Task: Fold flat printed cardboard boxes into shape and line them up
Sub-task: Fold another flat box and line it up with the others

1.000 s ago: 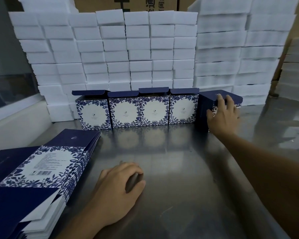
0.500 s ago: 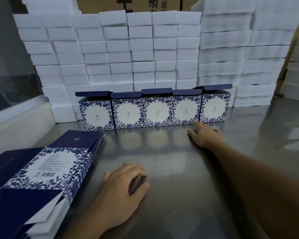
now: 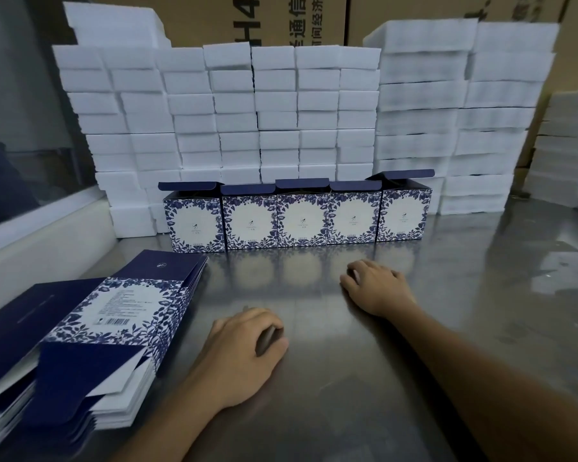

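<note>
Several folded blue-and-white floral boxes (image 3: pixel 301 218) stand side by side in a row at the back of the steel table (image 3: pixel 447 328), lids up. The rightmost box (image 3: pixel 402 211) closes the row. A stack of flat printed box blanks (image 3: pixel 107 328) lies at the near left. My left hand (image 3: pixel 241 351) rests on the table beside that stack, fingers loosely curled, holding nothing. My right hand (image 3: pixel 377 285) lies palm down on the table in front of the row, apart from the boxes and holding nothing.
White foam blocks (image 3: pixel 281 111) are piled in a wall right behind the row, with taller piles (image 3: pixel 464 111) at the right. Brown cartons stand behind them. A pale ledge (image 3: pixel 30 255) and a window border the table on the left.
My right hand set the fifth box at the row's right end, let go and drew back onto the table toward me. My left hand has stayed in place.
</note>
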